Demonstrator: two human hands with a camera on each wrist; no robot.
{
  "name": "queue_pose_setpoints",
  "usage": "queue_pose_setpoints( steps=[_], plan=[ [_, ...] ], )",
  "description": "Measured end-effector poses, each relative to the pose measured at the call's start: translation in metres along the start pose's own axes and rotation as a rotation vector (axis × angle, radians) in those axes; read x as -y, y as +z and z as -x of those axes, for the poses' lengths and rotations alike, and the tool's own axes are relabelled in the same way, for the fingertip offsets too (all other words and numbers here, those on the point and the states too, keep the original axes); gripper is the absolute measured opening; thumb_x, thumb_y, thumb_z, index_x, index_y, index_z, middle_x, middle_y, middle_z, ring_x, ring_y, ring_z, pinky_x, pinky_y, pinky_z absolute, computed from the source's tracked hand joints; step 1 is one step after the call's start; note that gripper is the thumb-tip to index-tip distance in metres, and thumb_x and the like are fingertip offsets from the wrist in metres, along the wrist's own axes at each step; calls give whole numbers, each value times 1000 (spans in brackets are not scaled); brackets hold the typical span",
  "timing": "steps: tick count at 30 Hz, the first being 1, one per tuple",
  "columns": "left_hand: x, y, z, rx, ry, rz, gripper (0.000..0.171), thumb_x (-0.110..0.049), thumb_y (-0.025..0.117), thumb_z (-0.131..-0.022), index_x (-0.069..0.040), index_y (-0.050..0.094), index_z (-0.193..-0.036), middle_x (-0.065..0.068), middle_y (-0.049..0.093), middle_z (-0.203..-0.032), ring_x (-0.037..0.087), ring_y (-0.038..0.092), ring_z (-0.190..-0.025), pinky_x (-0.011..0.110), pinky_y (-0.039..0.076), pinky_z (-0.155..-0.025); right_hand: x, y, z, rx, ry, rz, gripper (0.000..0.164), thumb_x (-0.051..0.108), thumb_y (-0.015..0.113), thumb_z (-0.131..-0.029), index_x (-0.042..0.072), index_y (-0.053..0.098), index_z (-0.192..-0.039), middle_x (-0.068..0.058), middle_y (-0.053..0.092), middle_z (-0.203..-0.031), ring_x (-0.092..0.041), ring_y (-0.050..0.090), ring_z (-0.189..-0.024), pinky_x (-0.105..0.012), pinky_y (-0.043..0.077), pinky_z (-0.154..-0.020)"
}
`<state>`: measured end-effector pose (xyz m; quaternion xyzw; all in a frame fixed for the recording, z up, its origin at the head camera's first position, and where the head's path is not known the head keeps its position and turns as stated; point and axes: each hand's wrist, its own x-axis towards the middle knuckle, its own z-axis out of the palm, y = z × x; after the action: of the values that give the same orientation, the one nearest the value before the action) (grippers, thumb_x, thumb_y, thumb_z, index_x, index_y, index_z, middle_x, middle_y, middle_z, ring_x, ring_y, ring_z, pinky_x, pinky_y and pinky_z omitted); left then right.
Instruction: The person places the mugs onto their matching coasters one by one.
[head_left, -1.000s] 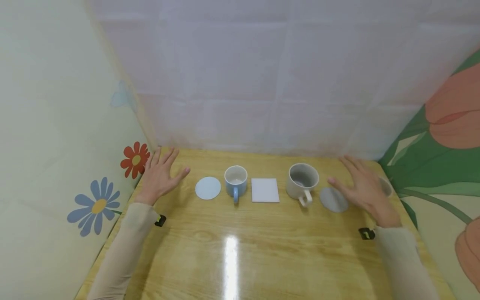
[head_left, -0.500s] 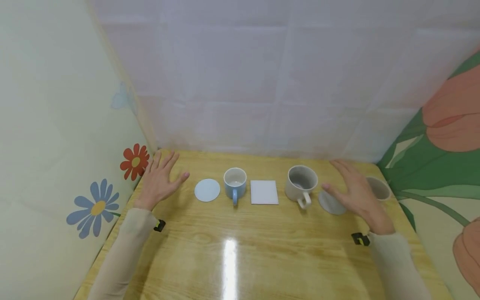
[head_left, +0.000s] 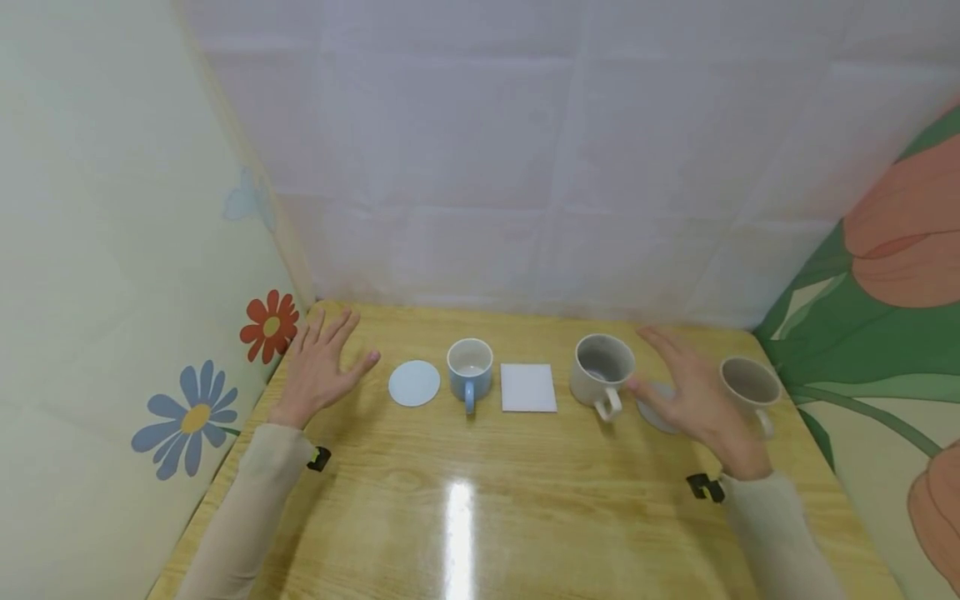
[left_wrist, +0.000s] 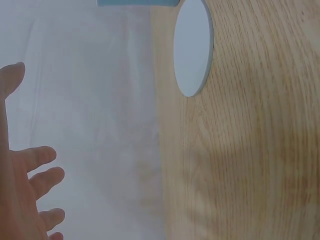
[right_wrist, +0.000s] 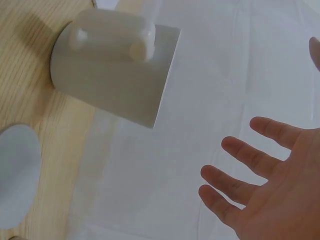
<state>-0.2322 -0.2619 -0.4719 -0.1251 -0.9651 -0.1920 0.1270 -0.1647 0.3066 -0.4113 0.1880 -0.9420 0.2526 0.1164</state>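
Note:
My left hand [head_left: 318,375] hovers at the table's left side with fingers spread, holding nothing. To its right lies a round pale blue coaster [head_left: 414,383], then a small blue mug [head_left: 470,375] with its handle toward me. Over on the right, my right hand [head_left: 693,400] is spread and slightly blurred, with nothing in it. Its thumb is close beside the large white mug [head_left: 596,379], whose handle shows in the right wrist view. Beneath this hand, a round grey coaster [head_left: 654,408] is partly covered. Another white mug [head_left: 750,383] stands to the right of it, partly hidden.
A square white coaster [head_left: 528,387] lies between the blue mug and the large white mug. All of it stands on a wooden table [head_left: 375,500]. White cloth [head_left: 450,167] hangs along the back, and flower-patterned panels [head_left: 150,250] close in both sides.
My right hand has moved left, from over the rightmost mug toward the large white mug, uncovering the rightmost one. The left hand has stayed almost still.

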Motion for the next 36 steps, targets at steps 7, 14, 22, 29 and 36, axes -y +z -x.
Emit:
queue_pose_setpoints(
  steps=[7, 14, 22, 29, 36],
  plan=[
    [-1, 2, 2, 11, 12, 27, 88, -65, 59, -100, -14, 37, -168, 12, 32, -175, 50, 13, -163, 71, 10, -129, 7, 12, -1, -1, 5, -39, 79, 37, 76, -98, 5, 42, -162, -28, 42, -164, -56, 38, -149, -81, 31, -114],
    [0, 7, 5, 46, 30, 79, 86, -62, 60, -101, -15, 35, -168, 14, 32, -175, 49, 13, -164, 72, 10, -129, 15, 16, -1, 17, 35, -72, 78, 38, 76, -99, 8, 42, -162, -27, 42, -165, -55, 38, -150, -81, 31, -114],
    [0, 13, 10, 69, 56, 119, 84, -58, 62, -102, -14, 35, -168, 14, 32, -175, 47, 12, -165, 73, 12, -128, 22, 26, -3, -22, -45, -141, 72, 27, 78, -97, 5, 47, -158, -27, 49, -159, -54, 44, -146, -79, 34, -114],
    [0, 17, 13, 80, 55, 128, 82, -56, 62, -103, -13, 36, -168, 11, 31, -176, 45, 12, -165, 75, 14, -127, 28, 35, -2, -55, -105, -182, 69, 23, 78, -96, 5, 51, -156, -26, 53, -157, -51, 49, -142, -76, 37, -113],
    [1, 22, 15, 76, 64, 138, 81, -56, 61, -103, -14, 35, -168, 14, 33, -175, 45, 13, -165, 75, 16, -126, 32, 41, -3, -52, -107, -208, 66, 19, 78, -96, 6, 52, -155, -22, 56, -155, -46, 54, -139, -70, 43, -112]
  ],
)
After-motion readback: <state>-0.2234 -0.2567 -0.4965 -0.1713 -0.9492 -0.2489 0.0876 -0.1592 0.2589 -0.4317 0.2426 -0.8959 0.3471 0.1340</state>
